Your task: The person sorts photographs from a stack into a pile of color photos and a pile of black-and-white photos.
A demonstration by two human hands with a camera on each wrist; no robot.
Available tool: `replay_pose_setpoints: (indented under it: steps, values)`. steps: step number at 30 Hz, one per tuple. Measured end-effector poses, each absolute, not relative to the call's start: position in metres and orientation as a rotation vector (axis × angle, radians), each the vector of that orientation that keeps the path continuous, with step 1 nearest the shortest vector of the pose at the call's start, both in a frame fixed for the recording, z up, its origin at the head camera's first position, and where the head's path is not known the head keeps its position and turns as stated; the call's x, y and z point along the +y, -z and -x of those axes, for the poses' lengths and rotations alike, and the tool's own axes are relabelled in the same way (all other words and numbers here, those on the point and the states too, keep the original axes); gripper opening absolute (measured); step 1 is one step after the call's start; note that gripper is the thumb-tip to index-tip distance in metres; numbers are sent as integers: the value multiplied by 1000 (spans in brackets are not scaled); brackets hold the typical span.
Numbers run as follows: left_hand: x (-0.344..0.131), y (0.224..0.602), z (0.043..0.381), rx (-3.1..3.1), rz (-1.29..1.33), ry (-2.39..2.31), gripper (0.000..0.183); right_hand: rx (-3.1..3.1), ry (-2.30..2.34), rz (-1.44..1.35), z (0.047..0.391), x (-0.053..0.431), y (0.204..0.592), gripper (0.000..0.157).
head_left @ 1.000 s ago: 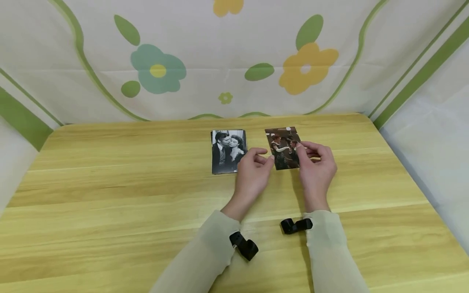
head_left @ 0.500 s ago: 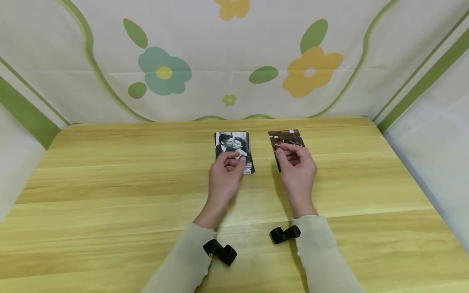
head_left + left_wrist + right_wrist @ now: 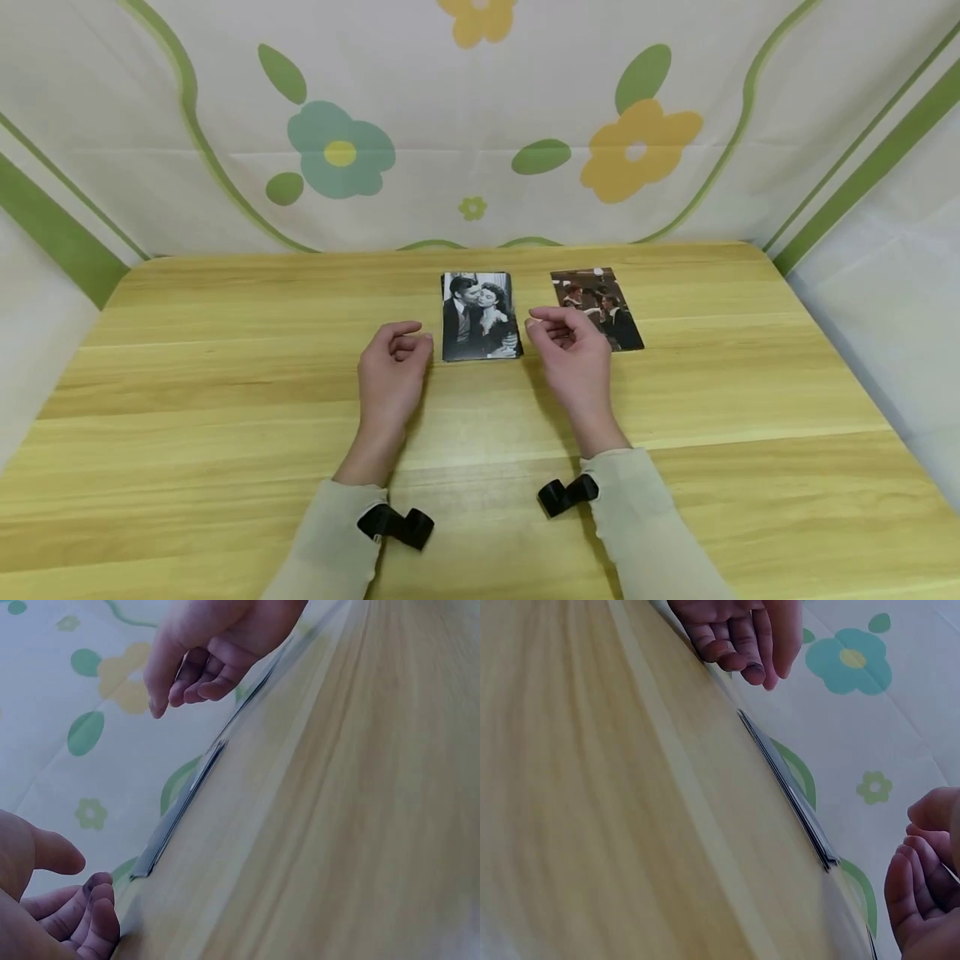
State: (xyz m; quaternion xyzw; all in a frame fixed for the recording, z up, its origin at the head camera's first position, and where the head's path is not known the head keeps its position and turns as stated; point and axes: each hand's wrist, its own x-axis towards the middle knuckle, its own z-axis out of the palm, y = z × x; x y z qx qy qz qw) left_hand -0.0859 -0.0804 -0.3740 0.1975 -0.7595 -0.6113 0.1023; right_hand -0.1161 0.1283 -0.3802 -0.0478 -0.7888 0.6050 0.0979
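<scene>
Currently the tabletop stretches wide toward its left edge, with left hand and right hand, fingers loosely curled, thumb gaps narrow, flanking photo stack near far edge, colour photo apart, far-right-corner side.

A wooden table with a streaky yellow grain has rounded far corners. Behind it hangs a creased white cloth. Printed on the cloth are a teal flower, an orange flower to its right, a small green flower lower down between them, green leaves and a wavy green line. Broad green stripes slant at both sides.
</scene>
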Motion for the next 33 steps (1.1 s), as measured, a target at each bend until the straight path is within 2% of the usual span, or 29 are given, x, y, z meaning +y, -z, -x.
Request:
replay_pose_setpoints:
  steps: [13, 25, 33]
  values:
    - [-93, 378, 81, -2241, -560, 1903, 25, -2473, -1818, 148, 114, 121, 386, 20]
    - [-86, 381, 82, -2353, -528, 1652, 17, -2663, -1596, 90, 117, 118, 390, 27]
    - [-83, 384, 85, -2448, -415, 1532, 24, -2693, -1504, 53, 116, 114, 392, 37]
